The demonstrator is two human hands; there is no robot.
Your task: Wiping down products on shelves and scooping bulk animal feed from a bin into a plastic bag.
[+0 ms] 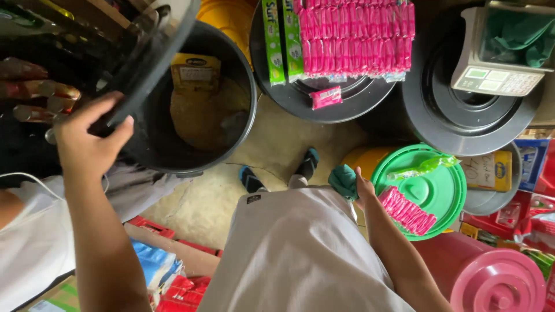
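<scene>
The black bin lid (153, 52) is being held tilted at eleven o'clock, gripped by the left hand (87, 138) above the open black bin (231, 115). A teal cloth (344, 180) is being clutched by the right hand (363, 190). The lid could be dropped if that edge grip loosens.

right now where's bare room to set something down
Bare floor between the open black bin, the black lid and the feet. The pink lid is bare. Crowded: green lid, scale-topped lid, and boxes lower left.
</scene>
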